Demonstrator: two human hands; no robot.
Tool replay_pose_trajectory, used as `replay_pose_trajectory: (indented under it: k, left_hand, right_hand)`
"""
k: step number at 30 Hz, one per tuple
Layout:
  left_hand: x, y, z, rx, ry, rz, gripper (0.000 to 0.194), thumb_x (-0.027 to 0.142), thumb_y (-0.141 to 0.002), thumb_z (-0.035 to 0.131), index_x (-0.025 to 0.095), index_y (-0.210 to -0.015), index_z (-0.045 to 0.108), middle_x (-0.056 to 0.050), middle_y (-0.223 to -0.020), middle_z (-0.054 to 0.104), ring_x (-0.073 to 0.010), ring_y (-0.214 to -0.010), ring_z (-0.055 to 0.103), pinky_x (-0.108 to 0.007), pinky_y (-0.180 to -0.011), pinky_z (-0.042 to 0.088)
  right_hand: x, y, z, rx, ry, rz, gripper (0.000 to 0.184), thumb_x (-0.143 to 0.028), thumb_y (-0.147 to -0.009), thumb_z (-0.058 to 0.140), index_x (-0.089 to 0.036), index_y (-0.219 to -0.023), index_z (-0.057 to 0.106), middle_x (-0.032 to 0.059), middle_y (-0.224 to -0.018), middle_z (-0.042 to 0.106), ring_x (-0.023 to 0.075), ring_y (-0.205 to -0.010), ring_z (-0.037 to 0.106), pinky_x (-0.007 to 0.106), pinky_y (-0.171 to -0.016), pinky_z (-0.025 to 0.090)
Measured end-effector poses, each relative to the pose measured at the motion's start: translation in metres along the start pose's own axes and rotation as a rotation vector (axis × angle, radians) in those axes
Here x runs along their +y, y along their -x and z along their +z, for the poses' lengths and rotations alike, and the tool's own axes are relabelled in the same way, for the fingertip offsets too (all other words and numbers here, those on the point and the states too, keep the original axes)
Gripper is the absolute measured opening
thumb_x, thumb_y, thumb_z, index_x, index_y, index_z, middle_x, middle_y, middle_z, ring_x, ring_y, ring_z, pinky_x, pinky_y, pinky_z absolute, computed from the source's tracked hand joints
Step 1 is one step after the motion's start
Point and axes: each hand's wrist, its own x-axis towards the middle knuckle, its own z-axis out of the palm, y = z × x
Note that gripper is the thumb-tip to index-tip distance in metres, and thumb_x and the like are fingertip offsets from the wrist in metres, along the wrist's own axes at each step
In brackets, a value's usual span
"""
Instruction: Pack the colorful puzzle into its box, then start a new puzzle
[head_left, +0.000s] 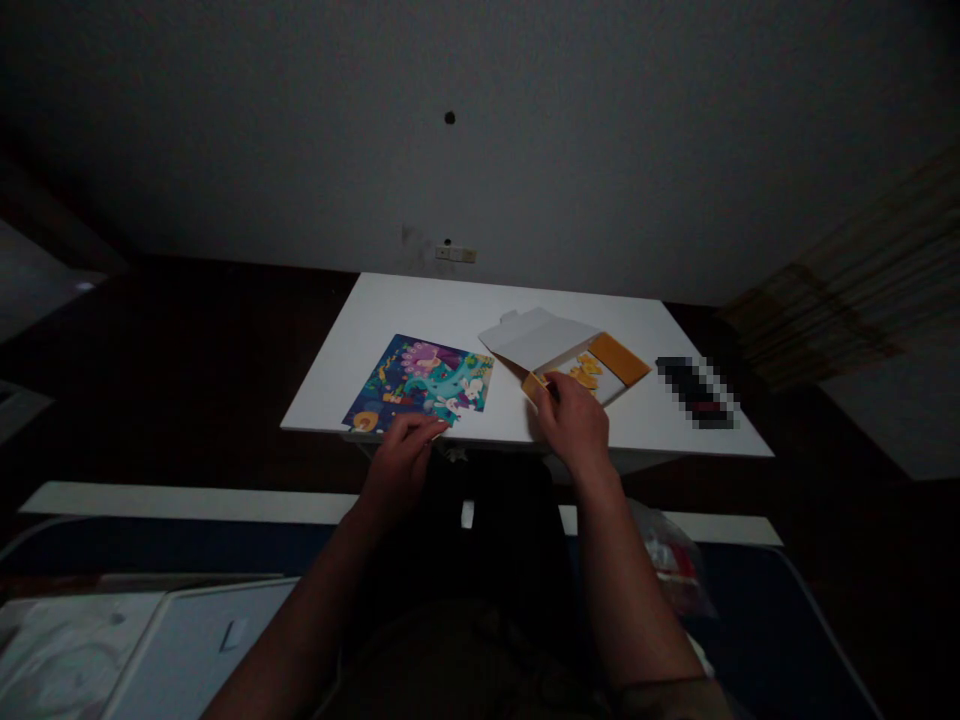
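Observation:
A colourful jigsaw puzzle (427, 378) with white rabbits and a purple peacock lies on the left part of the white table, its front right edge stepped. At that front edge my left hand (405, 450) has its fingers pressed together; whatever they hold is too small to make out. To the right stands a cardboard box (626, 357) with orange walls and its white lid (536, 335) folded back. Yellow-orange pieces (586, 372) lie inside. My right hand (574, 418) is closed on the box's near left side, its fingertips partly hidden.
The white table (420, 300) stands against a grey wall. A dark, pixelated object (697, 392) lies at its right end. Beside my legs, a dark blue seat (765, 620) bears a plastic bag (675, 560) on the right and a white panel (202, 640) on the left.

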Motion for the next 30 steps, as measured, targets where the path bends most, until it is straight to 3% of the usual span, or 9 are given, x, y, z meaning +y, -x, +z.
replay_pose_trajectory:
  k: [4, 6, 11, 14, 16, 19, 21, 26, 30]
  left_hand:
    - [0.019, 0.001, 0.018, -0.003, 0.424, -0.202, 0.035, 0.028, -0.091, 0.07, 0.027, -0.126, 0.064, -0.006, -0.103, 0.076, -0.0263, -0.105, 0.074, -0.046, -0.099, 0.058]
    - [0.027, -0.002, 0.026, -0.017, 0.634, -0.308, 0.041, 0.033, -0.088, 0.075, 0.026, -0.126, 0.061, -0.003, -0.096, 0.075, -0.0254, -0.097, 0.076, -0.043, -0.093, 0.061]
    - [0.042, -0.01, 0.039, -0.039, 0.775, -0.305, 0.044, 0.034, -0.087, 0.075, 0.024, -0.126, 0.057, -0.005, -0.1, 0.075, -0.024, -0.096, 0.076, -0.04, -0.088, 0.063]
    - [0.04, -0.013, 0.037, -0.071, 0.645, -0.223, 0.052, 0.03, -0.089, 0.071, 0.024, -0.138, 0.052, -0.009, -0.111, 0.075, -0.0247, -0.101, 0.076, -0.042, -0.09, 0.063]
    - [0.031, -0.016, 0.029, -0.081, 0.387, -0.124, 0.061, 0.027, -0.091, 0.068, 0.024, -0.147, 0.047, -0.013, -0.129, 0.07, -0.0273, -0.117, 0.071, -0.046, -0.102, 0.059]
    - [0.013, -0.02, 0.011, -0.15, -0.167, 0.006, 0.057, 0.029, -0.094, 0.063, 0.025, -0.15, 0.05, -0.014, -0.154, 0.056, -0.0329, -0.148, 0.046, -0.055, -0.125, 0.036]
    - [0.001, -0.02, 0.002, -0.208, -0.367, 0.029, 0.056, 0.033, -0.094, 0.064, 0.027, -0.15, 0.054, -0.011, -0.16, 0.049, -0.0343, -0.156, 0.033, -0.058, -0.13, 0.023]
    - [-0.01, -0.016, -0.003, -0.252, -0.461, -0.002, 0.051, 0.032, -0.098, 0.061, 0.031, -0.149, 0.057, -0.008, -0.163, 0.047, -0.0338, -0.155, 0.037, -0.059, -0.128, 0.027]
    - [-0.01, -0.016, -0.005, -0.302, -0.455, 0.008, 0.042, 0.031, -0.102, 0.056, 0.03, -0.143, 0.063, -0.007, -0.159, 0.052, -0.0319, -0.152, 0.042, -0.055, -0.126, 0.033]
  right_hand:
    - [-0.022, 0.014, -0.015, 0.04, -0.133, -0.255, 0.035, -0.036, -0.102, 0.053, -0.021, -0.131, 0.064, 0.0167, -0.124, 0.071, 0.0348, -0.116, 0.063, 0.054, -0.101, 0.049]
    - [-0.037, 0.022, -0.022, -0.035, -0.242, -0.421, 0.035, -0.035, -0.1, 0.06, -0.023, -0.133, 0.063, 0.0141, -0.13, 0.07, 0.0319, -0.12, 0.063, 0.051, -0.103, 0.05]
    - [-0.058, 0.033, -0.022, -0.205, -0.363, -0.585, 0.021, -0.027, -0.103, 0.059, -0.027, -0.123, 0.068, 0.0059, -0.113, 0.078, 0.0236, -0.102, 0.071, 0.041, -0.088, 0.053]
    - [-0.051, 0.031, -0.021, -0.138, -0.357, -0.561, 0.016, -0.028, -0.103, 0.06, -0.026, -0.113, 0.072, 0.0045, -0.106, 0.079, 0.023, -0.096, 0.072, 0.04, -0.086, 0.053]
    - [-0.038, 0.027, -0.024, -0.031, -0.331, -0.452, 0.015, -0.03, -0.103, 0.059, -0.026, -0.107, 0.073, 0.0052, -0.104, 0.08, 0.0231, -0.096, 0.073, 0.04, -0.087, 0.053]
    - [-0.011, 0.016, -0.03, 0.177, -0.216, -0.168, 0.023, -0.034, -0.104, 0.054, -0.024, -0.111, 0.074, 0.0092, -0.111, 0.078, 0.0249, -0.103, 0.072, 0.041, -0.094, 0.053]
    - [0.009, 0.007, -0.031, 0.193, -0.1, -0.034, 0.029, -0.035, -0.104, 0.051, -0.021, -0.115, 0.074, 0.0109, -0.113, 0.078, 0.0271, -0.103, 0.071, 0.043, -0.093, 0.052]
    - [0.031, 0.0, -0.027, 0.124, 0.094, 0.06, 0.032, -0.035, -0.1, 0.051, -0.021, -0.118, 0.074, 0.015, -0.119, 0.075, 0.0351, -0.114, 0.066, 0.053, -0.097, 0.049]
    - [-0.001, 0.016, -0.019, 0.185, -0.015, -0.092, 0.03, -0.029, -0.1, 0.05, -0.023, -0.116, 0.074, 0.0134, -0.123, 0.073, 0.0314, -0.12, 0.063, 0.051, -0.106, 0.046]
